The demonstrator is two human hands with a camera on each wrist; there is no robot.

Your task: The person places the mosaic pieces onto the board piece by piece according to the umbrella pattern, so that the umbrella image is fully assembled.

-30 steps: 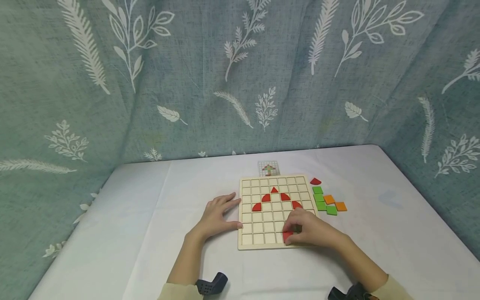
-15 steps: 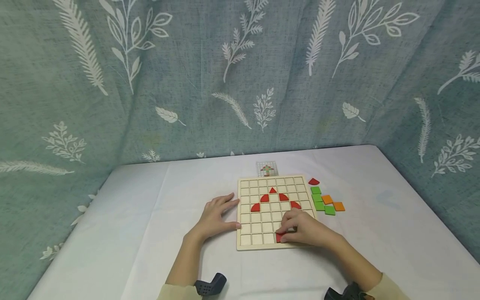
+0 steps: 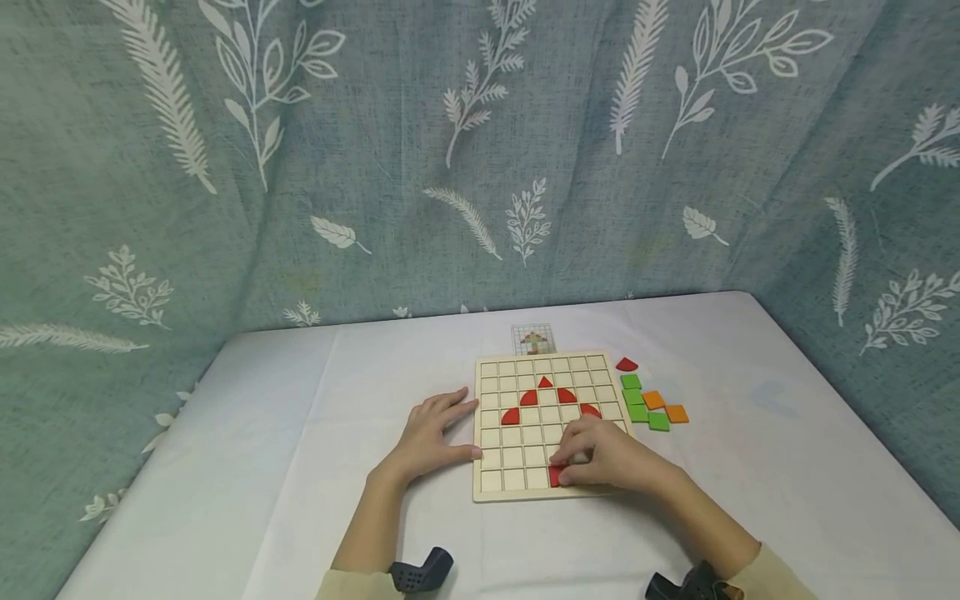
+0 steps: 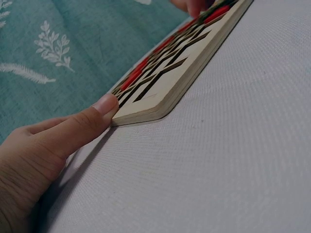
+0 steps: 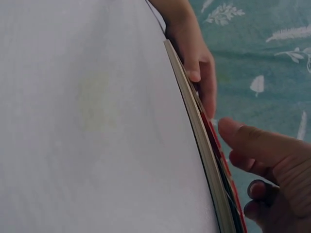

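Observation:
In the head view my left hand [image 3: 431, 437] rests at the left side of a wooden grid board [image 3: 491, 482], fingers spread, thumb touching its edge. The left wrist view shows that thumb [image 4: 104, 104] against the board's corner. My right hand [image 3: 603, 454] is over the board's near right part, fingers curled, thumb and forefinger on a red tile [image 3: 555, 476] in the near row. The hand covers much of this tile, so its full shape is hidden. Farther up the board lie a red triangle [image 3: 545, 382] and several red quarter-round tiles [image 3: 528, 398].
Right of the board lie a red tile [image 3: 627, 364], several green square tiles [image 3: 634, 397] and orange square tiles [image 3: 654, 400]. A card with a printed grid pattern [image 3: 533, 339] lies behind the board. A leaf-patterned curtain [image 3: 375, 167] hangs beyond the white-covered table [image 3: 300, 500].
My right hand has shifted slightly left along the near row with the red tile, then nearly stopped. The left hand keeps its place at the board's edge.

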